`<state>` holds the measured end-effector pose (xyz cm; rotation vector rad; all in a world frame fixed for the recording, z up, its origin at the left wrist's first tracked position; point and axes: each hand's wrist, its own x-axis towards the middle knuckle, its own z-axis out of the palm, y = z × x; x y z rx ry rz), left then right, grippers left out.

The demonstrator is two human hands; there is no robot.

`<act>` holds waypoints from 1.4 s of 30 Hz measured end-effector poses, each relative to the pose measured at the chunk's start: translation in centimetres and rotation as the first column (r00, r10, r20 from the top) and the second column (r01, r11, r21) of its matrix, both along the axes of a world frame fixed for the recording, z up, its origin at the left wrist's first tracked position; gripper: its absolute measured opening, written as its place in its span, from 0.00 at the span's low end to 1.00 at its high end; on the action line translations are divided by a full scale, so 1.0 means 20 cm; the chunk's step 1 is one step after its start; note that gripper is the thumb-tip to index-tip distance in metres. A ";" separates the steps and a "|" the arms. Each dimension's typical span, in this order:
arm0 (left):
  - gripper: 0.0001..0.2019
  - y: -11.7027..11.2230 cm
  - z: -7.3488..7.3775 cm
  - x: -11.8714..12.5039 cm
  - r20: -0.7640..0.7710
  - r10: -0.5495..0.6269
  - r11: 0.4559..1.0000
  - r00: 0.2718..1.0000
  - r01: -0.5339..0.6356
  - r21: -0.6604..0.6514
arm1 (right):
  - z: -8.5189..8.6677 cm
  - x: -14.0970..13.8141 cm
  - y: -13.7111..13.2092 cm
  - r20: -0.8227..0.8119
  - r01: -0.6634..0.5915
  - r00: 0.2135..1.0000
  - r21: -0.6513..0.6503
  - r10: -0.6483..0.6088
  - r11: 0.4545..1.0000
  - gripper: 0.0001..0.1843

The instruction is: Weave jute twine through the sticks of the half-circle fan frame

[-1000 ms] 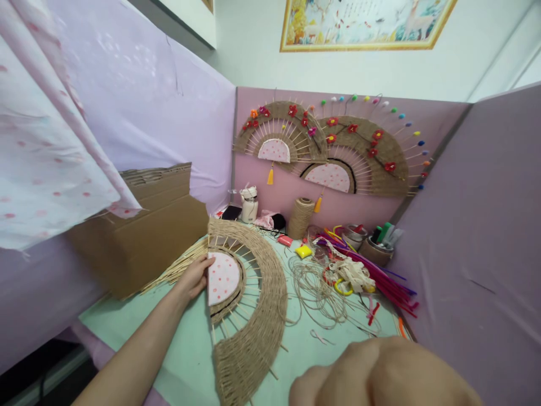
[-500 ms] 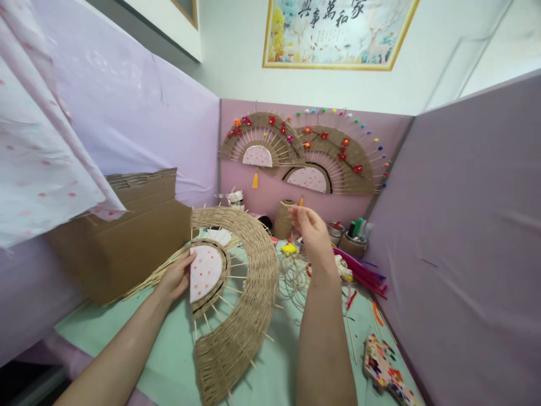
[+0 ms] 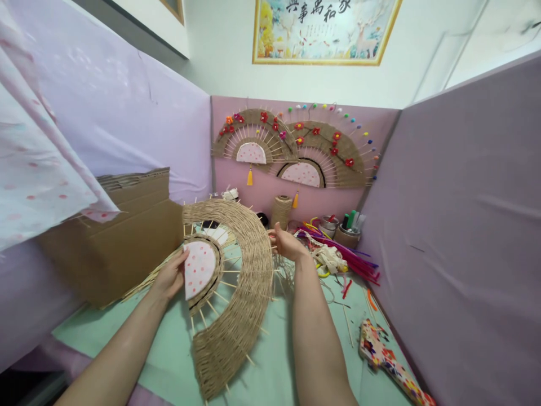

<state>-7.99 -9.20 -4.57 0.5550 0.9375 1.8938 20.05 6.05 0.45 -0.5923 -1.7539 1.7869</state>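
Note:
A half-round woven fan (image 3: 253, 270) of brown twine on thin sticks stands on edge before me, its straight side to the left. At its centre is a pink-dotted white half circle (image 3: 199, 269). My left hand (image 3: 172, 275) grips that half circle by its straight edge, thumb in front and fingers behind. My right hand (image 3: 288, 243) is at the fan's outer rim, beside the stick ends, fingers closed in a pinch. What the fingertips hold is partly hidden. Loose twine (image 3: 285, 273) lies below that hand.
A cardboard box (image 3: 114, 242) stands left. Behind are a twine spool (image 3: 281, 211), a pen holder (image 3: 347, 235) and purple pipe cleaners (image 3: 359, 265). A flower-patterned glue gun (image 3: 386, 358) lies right. Two finished fans (image 3: 257, 121) hang on the back panel.
My right hand has come down and left, from above the table to the fan's outer rim. My left hand keeps its hold on the fan. The view has shifted slightly right.

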 end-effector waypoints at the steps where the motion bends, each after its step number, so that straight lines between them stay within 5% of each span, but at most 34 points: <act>1: 0.11 0.00 0.00 0.00 0.008 -0.007 1.000 1.000 0.007 0.005 | 0.00 0.04 0.00 -0.002 -0.011 1.000 0.016 0.011 1.000 0.32; 5: 0.11 0.00 0.00 -0.01 0.057 0.013 1.000 0.998 -0.012 -0.005 | 0.01 0.26 0.02 0.195 0.009 0.979 0.220 -0.053 0.975 0.21; 8: 0.11 0.01 -0.01 -0.01 0.073 0.020 1.000 0.997 -0.019 -0.017 | 0.04 0.43 0.03 0.467 0.164 0.802 0.429 -0.374 0.888 0.12; 9: 0.11 0.01 -0.01 -0.02 0.071 0.017 1.000 0.997 -0.016 -0.015 | 0.06 0.48 0.03 0.491 0.260 0.692 0.514 -0.529 0.818 0.11; 11: 0.11 0.01 -0.02 -0.02 0.060 0.008 1.000 0.998 -0.008 -0.010 | 0.09 0.56 0.03 0.405 0.479 0.410 0.667 -0.817 0.571 0.11; 13: 0.12 0.02 -0.02 -0.03 0.053 0.002 1.000 0.999 -0.002 -0.011 | 0.12 0.59 0.00 0.321 0.561 0.235 0.726 -0.917 0.398 0.15; 15: 0.12 0.02 -0.03 -0.03 0.065 0.015 1.000 0.998 -0.014 -0.017 | 0.16 0.59 -0.05 0.342 0.498 0.323 0.731 -0.882 0.466 0.22; 18: 0.11 0.03 -0.03 -0.03 0.099 0.045 0.999 0.994 -0.041 -0.035 | 0.23 0.52 -0.15 0.345 0.274 0.647 0.727 -0.680 0.630 0.30; 22: 0.11 0.02 -0.01 -0.02 0.121 0.052 0.998 0.991 -0.047 -0.045 | 0.32 0.36 -0.27 0.243 0.062 0.920 0.685 -0.307 0.726 0.24; 26: 0.12 0.01 0.00 -0.01 0.132 0.050 0.998 0.990 -0.043 -0.055 | 0.34 0.21 -0.31 0.188 -0.134 0.981 0.521 0.040 0.843 0.25; 29: 0.13 0.00 -0.01 -0.03 0.125 0.033 0.999 0.992 -0.028 -0.041 | 0.33 0.19 -0.31 0.243 -0.225 0.962 0.444 0.126 0.867 0.24; 32: 0.13 0.00 -0.02 -0.04 0.122 0.017 0.999 0.992 -0.013 -0.031 | 0.32 0.26 -0.32 0.194 -0.175 0.976 0.440 0.097 0.881 0.22; 37: 0.11 -0.01 0.01 -0.01 0.148 0.027 0.998 0.989 -0.017 -0.066 | 0.28 0.46 -0.30 -0.106 0.216 0.976 0.441 -0.189 0.871 0.23; 39: 0.11 -0.01 0.02 0.00 0.155 0.031 0.996 0.987 -0.017 -0.090 | 0.26 0.51 -0.25 -0.037 0.361 0.918 0.486 -0.394 0.796 0.21; 42: 0.12 -0.02 0.03 0.02 0.145 -0.006 0.996 0.989 0.019 -0.085 | 0.24 0.49 -0.15 0.087 0.565 0.659 0.599 -0.747 0.567 0.16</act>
